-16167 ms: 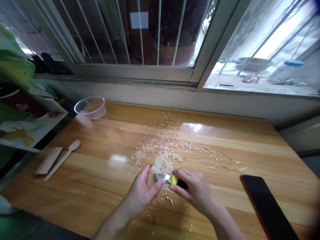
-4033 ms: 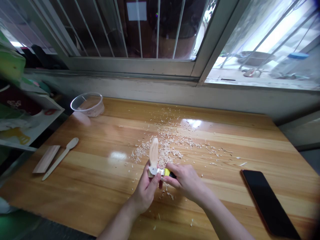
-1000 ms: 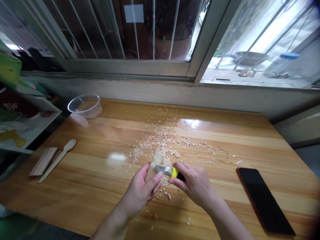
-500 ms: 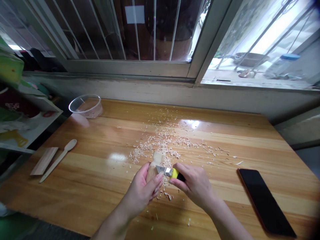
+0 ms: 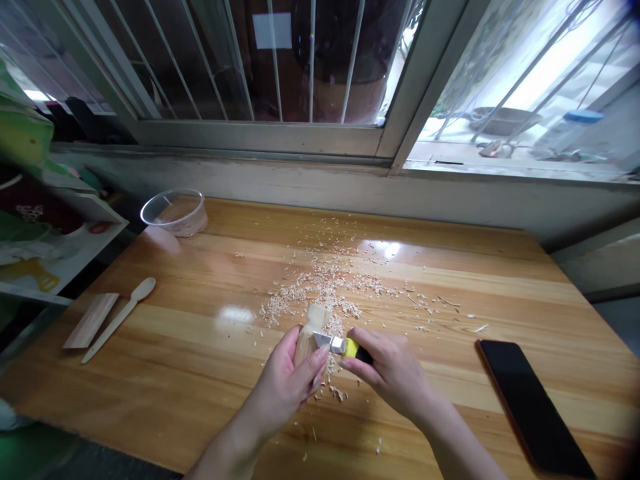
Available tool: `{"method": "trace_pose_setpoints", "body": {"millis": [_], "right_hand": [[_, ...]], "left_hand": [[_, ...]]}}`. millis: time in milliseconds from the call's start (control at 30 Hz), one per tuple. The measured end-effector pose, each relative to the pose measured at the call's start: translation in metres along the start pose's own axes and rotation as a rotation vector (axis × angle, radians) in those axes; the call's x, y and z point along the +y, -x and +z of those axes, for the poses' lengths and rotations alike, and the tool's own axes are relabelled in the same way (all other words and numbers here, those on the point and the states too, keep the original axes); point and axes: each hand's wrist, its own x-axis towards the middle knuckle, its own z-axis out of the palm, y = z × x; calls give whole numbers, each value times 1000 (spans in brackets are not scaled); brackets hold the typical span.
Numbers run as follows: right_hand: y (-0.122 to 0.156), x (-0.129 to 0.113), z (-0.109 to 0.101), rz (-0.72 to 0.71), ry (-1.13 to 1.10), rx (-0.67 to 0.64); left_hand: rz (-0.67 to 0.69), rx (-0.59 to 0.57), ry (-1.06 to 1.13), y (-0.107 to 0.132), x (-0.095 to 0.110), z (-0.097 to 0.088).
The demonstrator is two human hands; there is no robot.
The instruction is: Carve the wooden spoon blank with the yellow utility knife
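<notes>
A pale, partly carved piece of wood (image 5: 316, 316) with a narrowed neck is gripped in my left hand (image 5: 286, 377), its lower part covered by the fingers. My right hand (image 5: 387, 363) is closed around the yellow and black handle of a utility knife (image 5: 352, 347). The knife's short metal blade lies against the wood just below the neck, close to my left thumb. Wood shavings (image 5: 327, 287) are scattered over the table (image 5: 200, 387) beneath and beyond both hands.
A wooden spoon (image 5: 119, 321) and a flat wood strip (image 5: 92, 321) lie at the left. Behind them stands a clear plastic bowl (image 5: 174, 213). A black phone (image 5: 531, 407) rests at the right. The barred window (image 5: 260, 137) runs along the back; a cluttered shelf (image 5: 100, 243) borders the left.
The whole view has shifted very slightly. Both hands keep their grips, and the blade stays against the wood at nearly the same spot.
</notes>
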Motion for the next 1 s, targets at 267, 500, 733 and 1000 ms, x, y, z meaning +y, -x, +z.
{"method": "trace_pose_setpoints", "body": {"millis": [267, 500, 733, 1000], "right_hand": [[-1, -4, 7, 0, 153, 185], [1, -3, 1, 83, -128, -58], [0, -5, 2, 26, 61, 52], [1, -8, -2, 33, -24, 0]], "left_hand": [[15, 89, -37, -5, -3, -1], [-25, 74, -86, 0, 1, 2], [47, 116, -171, 1, -8, -1], [63, 96, -223, 4, -9, -1]]}}
